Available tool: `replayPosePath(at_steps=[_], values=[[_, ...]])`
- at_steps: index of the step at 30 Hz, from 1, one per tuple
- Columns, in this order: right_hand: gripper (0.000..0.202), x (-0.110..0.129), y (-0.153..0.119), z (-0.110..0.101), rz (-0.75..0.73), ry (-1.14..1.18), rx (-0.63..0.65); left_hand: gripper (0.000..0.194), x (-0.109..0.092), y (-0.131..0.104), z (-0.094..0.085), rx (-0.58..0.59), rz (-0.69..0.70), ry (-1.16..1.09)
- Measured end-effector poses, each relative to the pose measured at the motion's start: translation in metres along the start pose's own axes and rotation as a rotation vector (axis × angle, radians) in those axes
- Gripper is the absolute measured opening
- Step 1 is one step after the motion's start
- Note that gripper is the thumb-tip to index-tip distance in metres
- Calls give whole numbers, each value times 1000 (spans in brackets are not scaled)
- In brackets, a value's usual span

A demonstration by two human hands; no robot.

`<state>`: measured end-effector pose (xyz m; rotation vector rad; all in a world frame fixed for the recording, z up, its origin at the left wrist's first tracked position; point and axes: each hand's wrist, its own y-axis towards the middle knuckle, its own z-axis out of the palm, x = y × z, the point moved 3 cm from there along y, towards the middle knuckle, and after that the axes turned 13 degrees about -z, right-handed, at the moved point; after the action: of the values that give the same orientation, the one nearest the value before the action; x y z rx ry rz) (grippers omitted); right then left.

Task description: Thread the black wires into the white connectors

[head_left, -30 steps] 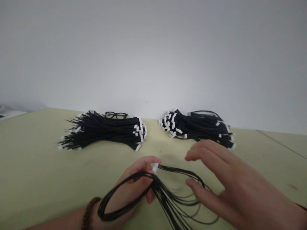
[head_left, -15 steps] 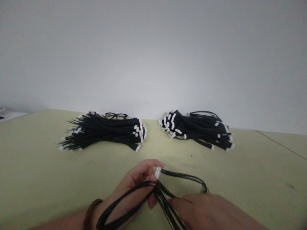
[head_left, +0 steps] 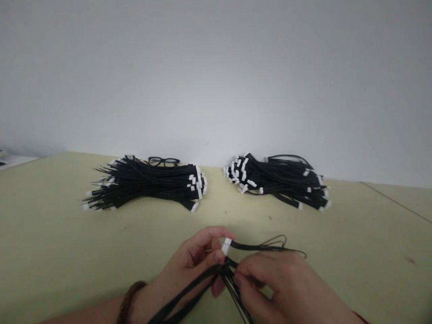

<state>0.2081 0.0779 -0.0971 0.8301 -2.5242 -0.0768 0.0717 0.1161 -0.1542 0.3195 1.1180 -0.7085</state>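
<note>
My left hand (head_left: 202, 256), a brown bracelet on its wrist, pinches a white connector (head_left: 226, 245) between thumb and fingertip. Black wires run out of the connector to the right, and a few thin loose ones curl away above the other hand. More wires of this wire harness (head_left: 189, 292) loop under the left thumb toward me. Close by on the right, my right hand (head_left: 273, 279) has thumb and index finger pressed together on black wires just below the connector. Exactly which wires it grips is hidden by the fingers.
Behind my hands, a pile of black wire harnesses (head_left: 151, 182) with white connectors lies on the left of the pale yellow table (head_left: 60, 252). A second such pile (head_left: 280, 180) lies on the right. Black-framed glasses (head_left: 164, 161) rest by the white wall (head_left: 216, 81).
My right hand has moved up and closer to the connector, its fingers now pinching wires. The wires right of the connector have shifted, with thin ends fanned out. My left hand keeps its hold.
</note>
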Motion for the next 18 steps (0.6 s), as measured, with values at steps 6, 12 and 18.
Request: replayPosePath(at_steps=[6, 12, 18], values=[[21, 4, -3, -1, -115, -144, -53, 25, -8, -8, 5, -133, -79, 32], [19, 3, -3, -4, -115, -205, -72, 29, -5, -6, 4, -88, -65, 69], [21, 3, -3, -3, -101, -197, -36, 31, -6, -6, 3, -112, -84, 103]])
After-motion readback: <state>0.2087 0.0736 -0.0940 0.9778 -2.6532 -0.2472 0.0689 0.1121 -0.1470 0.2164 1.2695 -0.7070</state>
